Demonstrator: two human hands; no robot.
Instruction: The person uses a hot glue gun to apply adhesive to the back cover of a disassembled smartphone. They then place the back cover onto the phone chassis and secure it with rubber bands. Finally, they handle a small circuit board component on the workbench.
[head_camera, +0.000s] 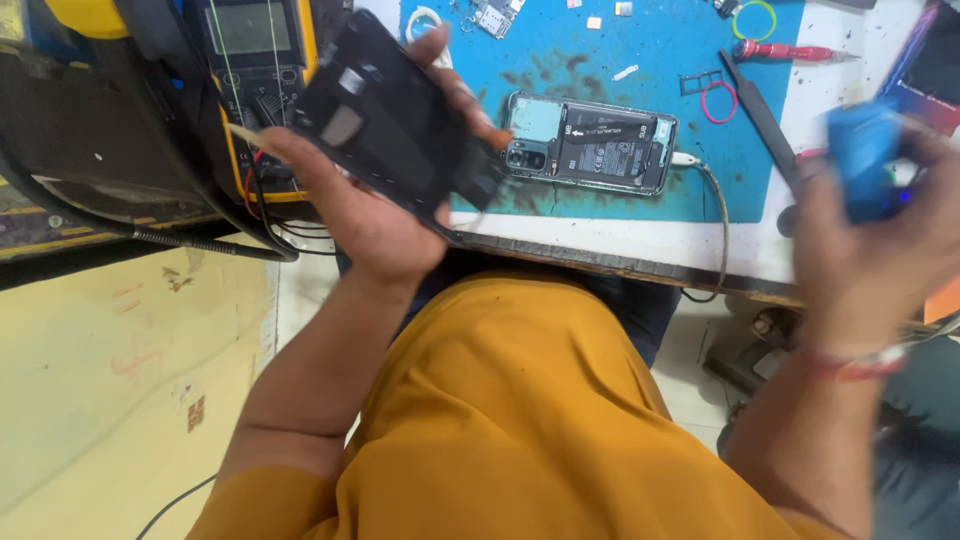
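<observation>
Multimeter (255, 60): yellow-cased, with a grey screen, at the far left of the table (600, 240); dark leads trail from it over the edge.
Left hand (370, 215): yours, raised in front of the multimeter, palm towards you.
Back cover (395, 120): black phone panel, tilted, lying across your left palm. Your thumb presses its left edge and your fingers (455, 95) wrap its right edge from behind, so the panel sits clamped between them, above the table's near edge.
Blue mat (600, 70): covers the middle of the table, with dark smudges on it.
Opened phone (590, 145): lies flat on the mat just right of the back cover, its insides facing up, battery and camera block exposed; a cable (715, 215) runs from its right end over the table edge.
Small parts: a pink ring (718, 102) and a green ring (754, 20) on the mat; a red-handled screwdriver (785, 50) and a black flat tool (760, 105) near the mat's right border.
Right hand (880, 250): yours, blurred, at the far right, well apart from the phone.
Blue object (862, 160): your right fingers are curled tight round it; too blurred to say what kind of thing it is.
</observation>
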